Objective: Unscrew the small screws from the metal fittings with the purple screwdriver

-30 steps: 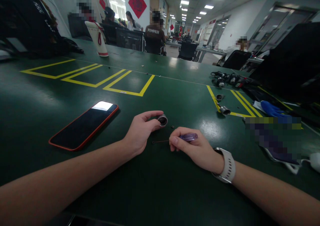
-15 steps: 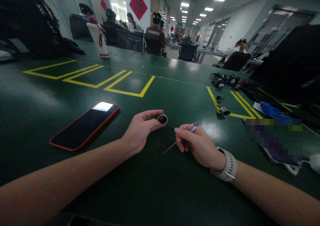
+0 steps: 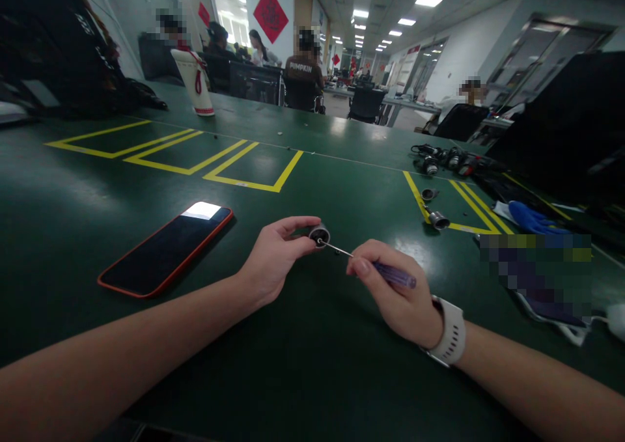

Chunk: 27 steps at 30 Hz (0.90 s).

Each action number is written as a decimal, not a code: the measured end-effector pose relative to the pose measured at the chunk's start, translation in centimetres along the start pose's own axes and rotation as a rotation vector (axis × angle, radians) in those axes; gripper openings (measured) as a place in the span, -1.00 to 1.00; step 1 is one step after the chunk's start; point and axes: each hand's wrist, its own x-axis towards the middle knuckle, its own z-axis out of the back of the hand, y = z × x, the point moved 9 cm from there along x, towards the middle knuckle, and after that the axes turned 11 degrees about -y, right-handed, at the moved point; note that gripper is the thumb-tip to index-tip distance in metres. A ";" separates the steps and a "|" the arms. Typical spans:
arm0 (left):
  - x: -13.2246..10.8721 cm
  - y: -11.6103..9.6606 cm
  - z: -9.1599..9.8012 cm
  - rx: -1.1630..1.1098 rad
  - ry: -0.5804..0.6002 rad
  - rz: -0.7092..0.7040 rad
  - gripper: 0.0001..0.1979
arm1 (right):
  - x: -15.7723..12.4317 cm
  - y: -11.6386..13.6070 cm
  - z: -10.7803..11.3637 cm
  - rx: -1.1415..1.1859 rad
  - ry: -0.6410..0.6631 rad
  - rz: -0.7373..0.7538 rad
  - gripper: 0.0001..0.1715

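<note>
Between thumb and fingers, my left hand [image 3: 276, 253] pinches a small round metal housing [image 3: 326, 229] whose open, dark inside faces right and toward me. My right hand [image 3: 393, 286] is closed around the purple see-through handle of a screwdriver [image 3: 396, 275]. Its thin shaft points left, and the tip reaches the mouth of the housing; how deep it goes I cannot tell. A tiny dark part [image 3: 337, 252] lies on the green table just below the shaft.
A phone in an orange case [image 3: 166, 250] lies at left. At right are metal cup parts [image 3: 439, 220], dark cylindrical parts with cables [image 3: 430, 166] and a blue glove [image 3: 534, 217]. A white cup [image 3: 194, 84] stands at the back. Yellow tape [image 3: 244, 184] marks the table.
My right hand has turned the screwdriver: its tip swung up from near the table to the housing's mouth, and the handle now points right. My left hand has hardly moved.
</note>
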 end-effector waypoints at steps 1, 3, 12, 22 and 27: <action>-0.1 -0.1 0.0 -0.001 0.001 -0.009 -0.68 | 0.0 0.4 -0.3 -0.028 0.022 0.038 -0.84; -0.2 -0.3 -0.2 0.003 0.008 -0.020 -0.68 | -0.1 1.1 -0.8 -0.078 0.063 0.105 -0.86; -0.4 -0.6 -0.2 0.083 -0.002 -0.083 -0.70 | -0.7 1.6 -1.9 -0.199 0.174 0.216 -0.92; -0.1 -0.7 0.0 0.143 -0.029 -0.123 -0.76 | -0.7 2.0 -2.1 -0.229 0.184 0.237 -0.91; -0.2 -0.7 0.0 0.149 -0.030 -0.117 -0.75 | -0.7 2.1 -2.2 -0.233 0.193 0.222 -0.89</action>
